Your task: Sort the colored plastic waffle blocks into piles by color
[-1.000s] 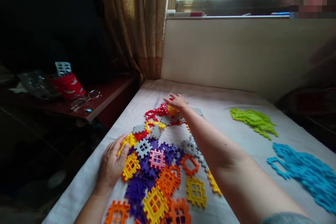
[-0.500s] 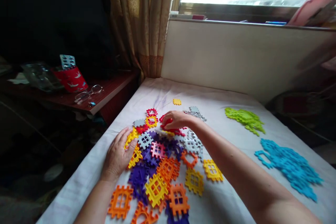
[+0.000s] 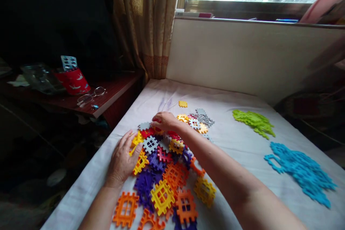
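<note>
Interlocking plastic building pieces in mixed colours lie in a loose pile, with purple pieces, orange pieces and a yellow window piece among them. My left hand rests at the pile's left side, thumb apart from the fingers, against yellow pieces. At the far end, my right hand curls its fingers down over red pieces; its fingertips are partly hidden. A grey flat piece sits just left of it, and a grey window piece lies nearer.
Lime-green pieces and blue pieces form separate heaps to the right on the white sheet. Grey pieces and one yellow square lie farther back. Glasses and a red container stand on the left table.
My right hand has moved left across the pile's far end. Yellow, grey and red pieces now show farther right, near the grey heap. My left hand stays on the yellow pieces.
</note>
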A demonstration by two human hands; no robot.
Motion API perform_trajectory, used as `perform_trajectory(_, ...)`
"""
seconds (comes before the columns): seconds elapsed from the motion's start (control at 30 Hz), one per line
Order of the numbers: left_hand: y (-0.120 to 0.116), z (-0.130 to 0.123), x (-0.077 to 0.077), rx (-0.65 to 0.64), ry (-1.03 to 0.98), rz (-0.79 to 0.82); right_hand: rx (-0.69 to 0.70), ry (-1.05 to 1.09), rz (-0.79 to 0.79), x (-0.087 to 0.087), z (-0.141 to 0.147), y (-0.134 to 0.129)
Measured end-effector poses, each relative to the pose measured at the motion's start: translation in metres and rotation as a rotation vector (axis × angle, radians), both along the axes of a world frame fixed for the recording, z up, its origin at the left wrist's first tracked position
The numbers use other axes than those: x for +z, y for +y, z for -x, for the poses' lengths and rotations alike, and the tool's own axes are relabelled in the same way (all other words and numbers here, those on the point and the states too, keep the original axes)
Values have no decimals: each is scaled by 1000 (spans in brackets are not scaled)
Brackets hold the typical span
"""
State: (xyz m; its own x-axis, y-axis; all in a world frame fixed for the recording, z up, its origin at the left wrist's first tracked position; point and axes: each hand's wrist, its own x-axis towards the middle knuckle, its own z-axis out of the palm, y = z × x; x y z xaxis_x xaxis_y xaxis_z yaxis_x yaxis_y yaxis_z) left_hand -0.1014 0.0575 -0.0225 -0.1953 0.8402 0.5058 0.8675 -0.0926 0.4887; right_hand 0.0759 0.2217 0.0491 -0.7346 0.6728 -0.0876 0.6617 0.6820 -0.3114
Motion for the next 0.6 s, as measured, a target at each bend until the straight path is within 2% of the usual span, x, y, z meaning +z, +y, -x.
perform_trajectory(0.1,-1,-1,0,-11,0,11,122,24,190,14,-35,-6)
perform_trajectory(0.17,-2,-2,1,-34,-9,12,107,63,302,24,-56,6)
perform_trajectory(0.2,-2,-3,3,-48,-13,11,30,93,289,27,-64,16)
perform_trajectory(0.27,-4,-3,5,-74,-13,11,-201,117,142,25,-74,43)
perform_trajectory(0.33,-4,-3,7,-87,-3,13,-456,87,-14,16,-78,70)
perform_trajectory(0.37,-5,-3,7,-89,4,13,-555,46,-39,9,-80,81)
perform_trajectory(0.43,-5,-1,6,-85,22,15,-660,-43,-30,-6,-83,94)
perform_trajectory(0.5,-4,0,3,-84,36,21,-640,-86,-6,-17,-89,94)
perform_trajectory(0.6,-3,2,-1,-94,36,30,-437,-13,-11,-24,-102,76)
